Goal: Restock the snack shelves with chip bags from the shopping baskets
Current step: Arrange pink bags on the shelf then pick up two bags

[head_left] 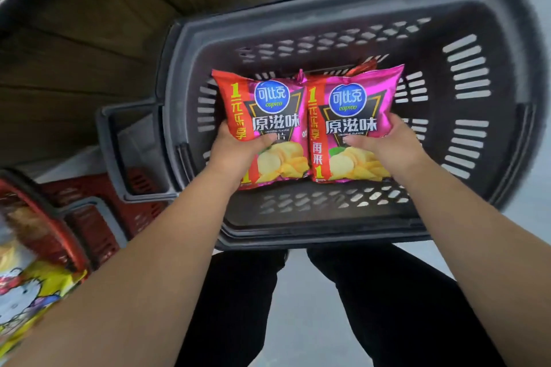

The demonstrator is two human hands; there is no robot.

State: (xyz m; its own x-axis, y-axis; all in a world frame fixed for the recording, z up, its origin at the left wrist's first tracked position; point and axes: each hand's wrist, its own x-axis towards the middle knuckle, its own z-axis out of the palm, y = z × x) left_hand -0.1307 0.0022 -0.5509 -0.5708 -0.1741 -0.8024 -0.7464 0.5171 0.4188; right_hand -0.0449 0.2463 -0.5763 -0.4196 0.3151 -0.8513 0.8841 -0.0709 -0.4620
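I see the grey basket (504, 92) filling my view from centre out to 2 o'clock, its near rim just above my knees in black trousers (387, 307). Its handle (131, 155) juts out at 9 o'clock, the lower corner over a red basket (98, 188) at 8 o'clock. A yellow bag (32, 301) sits at the frame edge by that red rim. Both my forearms reach in from 6 o'clock across the near rim, nearly parallel, wrists straight.

Two pink chip bags lie side by side at centre within the grey basket, fronts up, inner edges touching. My left hand (235, 149) clamps the left bag (268, 104) at its lower left edge, thumb across the front, fingers underneath. My right hand (387, 146) clamps the right bag (354, 104) at its lower right edge in the same way. The hands are apart, one bag each. I cannot tell whether the bags rest on the basket floor or hang above it. A red foil corner (368, 64) pokes out behind the right bag at 12 o'clock.

Slotted basket floor shows around the bags, widest toward 3 o'clock, and the walls stand well apart from both hands.
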